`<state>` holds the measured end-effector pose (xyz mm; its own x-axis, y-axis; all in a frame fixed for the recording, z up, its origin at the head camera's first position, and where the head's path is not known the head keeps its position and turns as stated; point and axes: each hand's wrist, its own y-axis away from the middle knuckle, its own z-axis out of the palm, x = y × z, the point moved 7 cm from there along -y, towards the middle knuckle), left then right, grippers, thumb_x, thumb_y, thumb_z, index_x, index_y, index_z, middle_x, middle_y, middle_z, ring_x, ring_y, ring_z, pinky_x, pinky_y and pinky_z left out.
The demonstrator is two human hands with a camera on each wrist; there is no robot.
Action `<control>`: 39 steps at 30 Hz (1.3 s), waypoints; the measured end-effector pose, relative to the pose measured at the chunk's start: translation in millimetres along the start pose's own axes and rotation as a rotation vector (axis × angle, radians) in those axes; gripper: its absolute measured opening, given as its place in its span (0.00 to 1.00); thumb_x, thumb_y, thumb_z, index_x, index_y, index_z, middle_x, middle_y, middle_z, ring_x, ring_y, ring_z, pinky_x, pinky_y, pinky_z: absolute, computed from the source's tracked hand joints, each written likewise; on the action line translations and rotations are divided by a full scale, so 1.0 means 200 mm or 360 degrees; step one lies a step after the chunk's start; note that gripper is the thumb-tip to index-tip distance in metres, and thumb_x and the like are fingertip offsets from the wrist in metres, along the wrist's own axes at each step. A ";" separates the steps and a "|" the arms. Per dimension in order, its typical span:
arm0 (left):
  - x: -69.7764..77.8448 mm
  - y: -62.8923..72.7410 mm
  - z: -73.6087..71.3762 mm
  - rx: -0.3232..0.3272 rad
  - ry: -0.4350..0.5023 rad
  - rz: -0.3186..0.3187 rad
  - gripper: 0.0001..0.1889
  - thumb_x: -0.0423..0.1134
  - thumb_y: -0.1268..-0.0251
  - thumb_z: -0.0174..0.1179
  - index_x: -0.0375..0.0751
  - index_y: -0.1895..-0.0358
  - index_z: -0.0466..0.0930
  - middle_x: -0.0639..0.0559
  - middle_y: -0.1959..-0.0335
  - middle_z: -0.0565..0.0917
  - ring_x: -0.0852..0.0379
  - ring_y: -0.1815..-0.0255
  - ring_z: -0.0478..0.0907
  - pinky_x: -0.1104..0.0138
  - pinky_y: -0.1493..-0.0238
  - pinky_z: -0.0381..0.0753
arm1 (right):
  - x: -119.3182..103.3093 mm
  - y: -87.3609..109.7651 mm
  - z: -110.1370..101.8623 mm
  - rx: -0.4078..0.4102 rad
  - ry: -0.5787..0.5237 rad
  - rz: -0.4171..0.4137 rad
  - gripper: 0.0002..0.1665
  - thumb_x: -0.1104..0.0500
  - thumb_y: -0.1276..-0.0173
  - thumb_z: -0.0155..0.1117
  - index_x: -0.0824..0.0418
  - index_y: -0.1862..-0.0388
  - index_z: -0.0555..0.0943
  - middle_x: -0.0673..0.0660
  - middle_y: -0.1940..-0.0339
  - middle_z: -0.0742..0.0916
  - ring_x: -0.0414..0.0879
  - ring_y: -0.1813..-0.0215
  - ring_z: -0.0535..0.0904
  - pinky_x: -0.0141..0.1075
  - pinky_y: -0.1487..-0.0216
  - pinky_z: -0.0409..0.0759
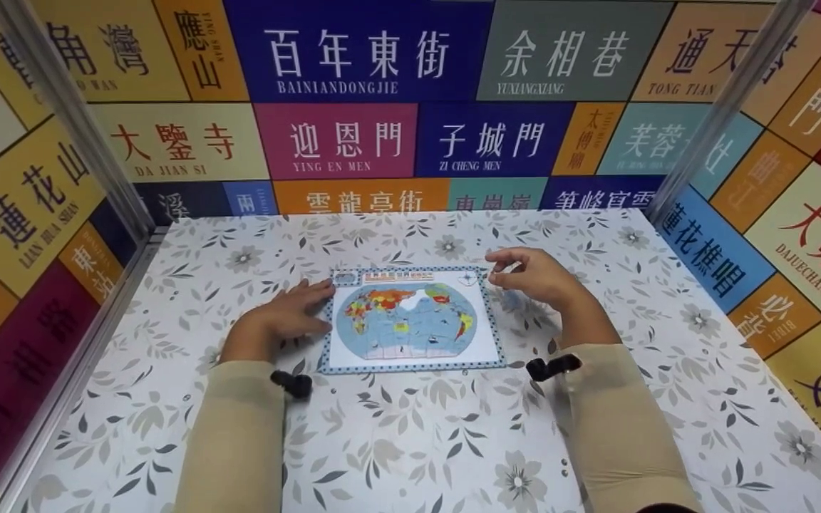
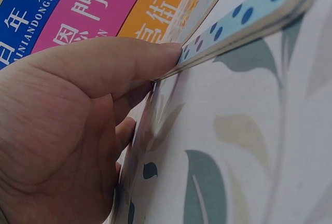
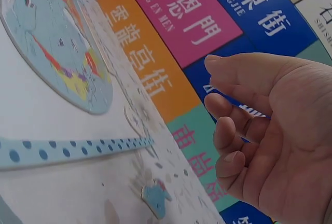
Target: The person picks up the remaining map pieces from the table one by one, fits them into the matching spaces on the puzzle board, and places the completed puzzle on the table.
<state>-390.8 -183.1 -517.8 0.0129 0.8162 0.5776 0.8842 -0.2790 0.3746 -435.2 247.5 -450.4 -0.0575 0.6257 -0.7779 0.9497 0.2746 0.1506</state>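
Observation:
A world map jigsaw puzzle (image 1: 417,328) lies flat on the table, its light blue border dotted in dark blue. A white patch shows in the upper middle of the map. At the puzzle's left edge is my left hand (image 1: 286,311), fingers spread; in the left wrist view its thumb (image 2: 155,58) touches the dotted border. My right hand (image 1: 539,278) hovers beside the upper right corner, fingers loosely bent and holding nothing. A small blue puzzle piece (image 3: 154,198) lies on the table to the right of the border in the right wrist view; I cannot make it out in the head view.
A white cloth (image 1: 439,434) with grey leaves and flowers covers the table. Colourful panels (image 1: 343,139) with printed place names stand behind and on both sides. Metal posts (image 1: 107,142) mark the corners. A small black device (image 1: 553,367) sits at each wrist.

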 end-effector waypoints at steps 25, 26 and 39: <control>0.00 -0.02 0.00 -0.0005 -0.0059 0.0058 0.46 0.53 0.30 0.67 0.65 0.12 0.54 0.62 0.08 0.46 0.45 0.07 0.29 0.36 0.11 0.24 | 0.31 -0.01 -0.06 0.0053 -0.0002 0.0249 0.28 0.58 0.22 0.64 0.47 0.25 0.78 0.54 0.22 0.77 0.54 0.38 0.79 0.40 0.49 0.83; 0.00 -0.02 0.00 -0.0005 -0.0055 0.0056 0.46 0.53 0.30 0.67 0.65 0.12 0.54 0.62 0.08 0.46 0.45 0.07 0.29 0.37 0.11 0.24 | 0.31 -0.01 -0.06 0.0058 -0.0021 0.0267 0.28 0.59 0.22 0.64 0.47 0.26 0.78 0.54 0.22 0.77 0.53 0.36 0.78 0.40 0.48 0.82; 0.01 0.00 0.00 -0.0014 -0.0033 0.0058 0.45 0.51 0.29 0.66 0.65 0.12 0.54 0.61 0.08 0.46 0.44 0.07 0.28 0.35 0.12 0.24 | 0.36 -0.04 -0.01 0.0061 -0.0118 0.0306 0.33 0.72 0.31 0.63 0.50 0.30 0.81 0.56 0.25 0.79 0.53 0.38 0.75 0.32 0.53 0.79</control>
<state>-390.6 -181.1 -516.7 0.0544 0.8157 0.5759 0.8788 -0.3130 0.3603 -448.3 292.4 -506.7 0.1476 0.6081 -0.7800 0.9520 0.1263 0.2787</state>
